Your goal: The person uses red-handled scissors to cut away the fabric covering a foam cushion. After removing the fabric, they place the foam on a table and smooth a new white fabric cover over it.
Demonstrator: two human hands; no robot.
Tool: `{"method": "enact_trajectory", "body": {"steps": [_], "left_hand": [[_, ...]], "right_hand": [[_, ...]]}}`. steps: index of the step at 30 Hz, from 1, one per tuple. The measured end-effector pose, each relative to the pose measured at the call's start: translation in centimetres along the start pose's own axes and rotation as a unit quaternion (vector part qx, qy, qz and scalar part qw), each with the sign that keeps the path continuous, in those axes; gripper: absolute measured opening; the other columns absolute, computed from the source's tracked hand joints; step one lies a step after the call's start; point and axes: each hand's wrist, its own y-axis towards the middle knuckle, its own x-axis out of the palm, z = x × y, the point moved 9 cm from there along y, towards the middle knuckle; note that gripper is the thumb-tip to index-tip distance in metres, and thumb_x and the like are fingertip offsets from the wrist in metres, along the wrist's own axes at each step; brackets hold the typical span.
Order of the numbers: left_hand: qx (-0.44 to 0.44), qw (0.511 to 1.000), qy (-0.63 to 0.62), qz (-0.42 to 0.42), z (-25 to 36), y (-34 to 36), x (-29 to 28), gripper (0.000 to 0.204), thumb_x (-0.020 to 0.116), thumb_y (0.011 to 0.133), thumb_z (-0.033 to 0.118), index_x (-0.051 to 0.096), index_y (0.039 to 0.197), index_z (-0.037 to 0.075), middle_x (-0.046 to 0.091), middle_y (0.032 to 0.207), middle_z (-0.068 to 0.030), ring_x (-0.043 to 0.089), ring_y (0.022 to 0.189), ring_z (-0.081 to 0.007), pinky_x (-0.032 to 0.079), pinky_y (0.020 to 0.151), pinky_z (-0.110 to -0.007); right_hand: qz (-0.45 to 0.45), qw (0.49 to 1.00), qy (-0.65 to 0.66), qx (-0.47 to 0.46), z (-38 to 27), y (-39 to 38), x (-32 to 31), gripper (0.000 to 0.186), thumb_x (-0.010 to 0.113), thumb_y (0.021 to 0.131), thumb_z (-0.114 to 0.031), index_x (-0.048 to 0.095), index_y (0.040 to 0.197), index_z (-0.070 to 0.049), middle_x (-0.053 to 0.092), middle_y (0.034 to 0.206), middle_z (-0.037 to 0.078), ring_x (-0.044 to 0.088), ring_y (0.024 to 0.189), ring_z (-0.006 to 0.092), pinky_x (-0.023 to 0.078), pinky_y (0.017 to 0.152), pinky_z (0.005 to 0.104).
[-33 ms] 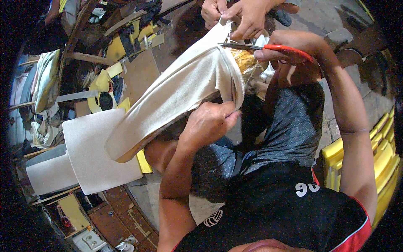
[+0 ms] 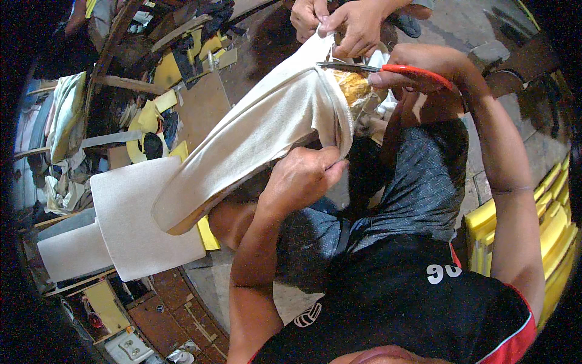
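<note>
Cream upholstery fabric (image 2: 248, 130) stretches diagonally across a long padded piece in front of me. My left hand (image 2: 303, 176) is closed on the fabric's near edge, with the thumb toward the right. In my right hand (image 2: 412, 67) are scissors with red handles (image 2: 427, 76); their dark blades point left and meet the fabric's upper edge. Whether the blades are parted is hard to tell. Just beyond them, another person's hands (image 2: 351, 27) pinch the fabric's far corner. Yellow-orange stuffing (image 2: 353, 87) shows beside the fabric, below the blades.
A pale upholstered panel (image 2: 142, 221) lies at the left, under the fabric's lower end. Yellow foam sheets (image 2: 551, 230) are stacked at the right. Scraps of foam and cloth (image 2: 145, 121) litter the far left around wooden bars. A brown board (image 2: 203, 106) lies behind the fabric.
</note>
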Motion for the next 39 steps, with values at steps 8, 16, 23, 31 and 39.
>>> {"method": "enact_trajectory", "body": {"steps": [8, 16, 23, 31, 39], "left_hand": [[-0.019, 0.996, -0.046, -0.074, -0.2, -1.2, 0.8, 0.028, 0.067, 0.088, 0.025, 0.056, 0.074, 0.005, 0.058, 0.064, -0.0202, 0.061, 0.064, -0.0422, 0.047, 0.057, -0.051], [-0.026, 0.996, -0.067, -0.045, 0.3, -1.9, 0.1, 0.033, 0.068, 0.088, 0.027, 0.052, 0.07, 0.005, 0.055, 0.062, -0.0196, 0.06, 0.063, -0.0415, 0.047, 0.056, -0.048], [0.019, 0.997, 0.061, 0.051, 1.2, -1.0, 0.6, 0.026, 0.066, 0.089, 0.023, 0.055, 0.073, 0.005, 0.061, 0.065, -0.0123, 0.063, 0.06, -0.0332, 0.049, 0.055, -0.042], [-0.131, 0.95, -0.144, 0.244, -1.2, -0.1, -7.2, 0.016, 0.065, 0.091, 0.016, 0.065, 0.083, 0.002, 0.063, 0.072, -0.0163, 0.065, 0.068, -0.0327, 0.051, 0.063, -0.041], [-0.219, 0.973, 0.063, 0.045, -3.2, 8.6, -5.7, 0.048, 0.063, 0.088, 0.045, 0.07, 0.076, -0.001, 0.067, 0.075, -0.0251, 0.067, 0.073, -0.0403, 0.051, 0.069, -0.05]], "right_hand": [[0.102, 0.995, -0.016, -0.007, 0.5, -0.7, 0.2, 0.064, 0.061, 0.089, -0.062, 0.067, 0.067, -0.001, 0.057, 0.056, 0.001, 0.054, 0.052, 0.0121, 0.042, 0.049, 0.0316], [0.301, 0.915, 0.252, 0.097, 1.4, -5.3, 7.9, 0.048, 0.071, 0.088, -0.046, 0.071, 0.083, 0.002, 0.066, 0.065, 0.005, 0.056, 0.06, 0.0113, 0.046, 0.055, 0.0325], [0.367, 0.854, 0.367, -0.033, -1.7, -1.9, 11.8, 0.027, 0.071, 0.089, -0.024, 0.065, 0.077, -0.001, 0.061, 0.066, -0.001, 0.05, 0.063, 0.006, 0.043, 0.055, 0.0271], [0.413, 0.781, 0.455, -0.109, -1.1, -1.7, 11.9, 0.009, 0.069, 0.089, -0.01, 0.065, 0.088, -0.002, 0.062, 0.073, -0.002, 0.054, 0.068, 0.0062, 0.044, 0.059, 0.0255], [0.372, 0.744, 0.533, -0.153, -1.5, 0.3, 13.9, 0.009, 0.067, 0.088, -0.007, 0.062, 0.093, -0.001, 0.065, 0.085, 0.0, 0.059, 0.078, 0.0087, 0.048, 0.07, 0.0259]]}}
